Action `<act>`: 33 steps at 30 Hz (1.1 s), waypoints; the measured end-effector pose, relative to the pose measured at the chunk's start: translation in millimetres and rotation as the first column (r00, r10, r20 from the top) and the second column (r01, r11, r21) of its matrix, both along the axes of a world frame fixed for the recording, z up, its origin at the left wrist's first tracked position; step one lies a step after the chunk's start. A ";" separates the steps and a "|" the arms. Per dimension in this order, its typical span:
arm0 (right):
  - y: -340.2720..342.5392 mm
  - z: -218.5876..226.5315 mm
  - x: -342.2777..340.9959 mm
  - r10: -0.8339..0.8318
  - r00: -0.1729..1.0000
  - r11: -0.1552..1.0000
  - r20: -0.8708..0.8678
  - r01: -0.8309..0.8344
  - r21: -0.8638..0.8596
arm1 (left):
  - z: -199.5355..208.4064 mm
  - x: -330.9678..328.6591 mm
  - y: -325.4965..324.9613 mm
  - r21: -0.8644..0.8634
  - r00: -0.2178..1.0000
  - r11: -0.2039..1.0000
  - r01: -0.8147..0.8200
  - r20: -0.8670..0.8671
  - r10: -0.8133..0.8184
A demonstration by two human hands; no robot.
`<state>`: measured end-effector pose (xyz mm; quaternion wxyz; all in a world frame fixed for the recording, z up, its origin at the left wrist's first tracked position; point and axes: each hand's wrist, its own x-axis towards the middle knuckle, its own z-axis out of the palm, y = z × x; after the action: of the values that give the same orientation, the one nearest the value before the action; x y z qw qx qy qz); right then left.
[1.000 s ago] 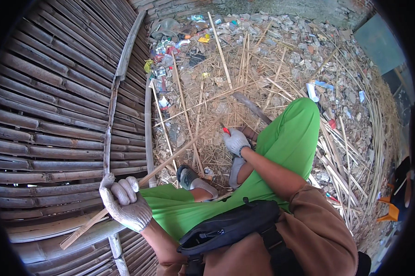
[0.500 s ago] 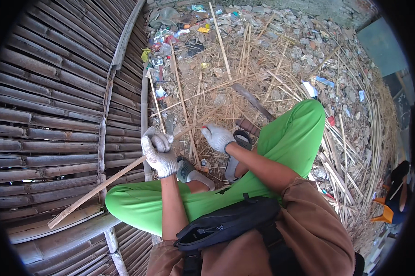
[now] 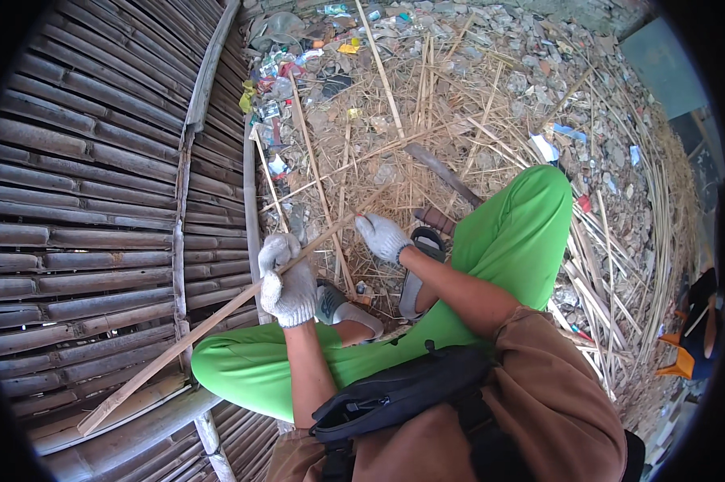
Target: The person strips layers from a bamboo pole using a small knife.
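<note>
A long, flat bamboo strip (image 3: 178,344) slants from the lower left up past both of my hands. My left hand (image 3: 287,281), in a white knit glove, curls around it, the wood crossing between thumb and fingers. My right hand (image 3: 382,237), gloved alike, is closed, its fingertips meeting at the strip's farther part; a small reddish spot shows there. Just beyond my right hand, a dark wrapped handle-like piece (image 3: 435,221) and a flat dark bar (image 3: 443,173) lie on the ground.
A slatted bamboo wall (image 3: 89,217) fills the left side. Dry straw, stones and colourful litter (image 3: 282,72) cover the ground, with a bundle of thin bamboo sticks (image 3: 591,281) at the right. My green-trousered legs (image 3: 507,225) are bent around the work. An orange object (image 3: 677,357) stands far right.
My left hand has shifted its grip, and the strip now passes across its palm side. The strip's near end has dropped slightly. My right hand stays almost in place.
</note>
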<state>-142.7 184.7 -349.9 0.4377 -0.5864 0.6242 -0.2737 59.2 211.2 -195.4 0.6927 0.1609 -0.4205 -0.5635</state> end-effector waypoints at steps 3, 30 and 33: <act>-2.9 1.0 2.0 0.016 1.000 1.000 -0.007 -0.016 -0.004 | 1.3 8.4 -0.5 0.001 0.997 0.999 0.045 0.068 -0.045; -22.0 25.2 7.5 -0.459 0.648 0.823 0.608 0.051 0.566 | 2.5 -20.1 18.5 0.006 0.937 1.000 0.017 0.350 -0.018; -14.1 17.9 -1.9 -0.092 0.993 0.980 0.080 0.077 0.184 | -4.3 -14.5 14.7 0.103 0.947 0.969 -0.224 0.257 0.191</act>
<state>-144.6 170.6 -332.0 0.5040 -0.5047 0.6510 -0.2598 44.7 225.9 -199.7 0.6789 0.3177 -0.4458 -0.4893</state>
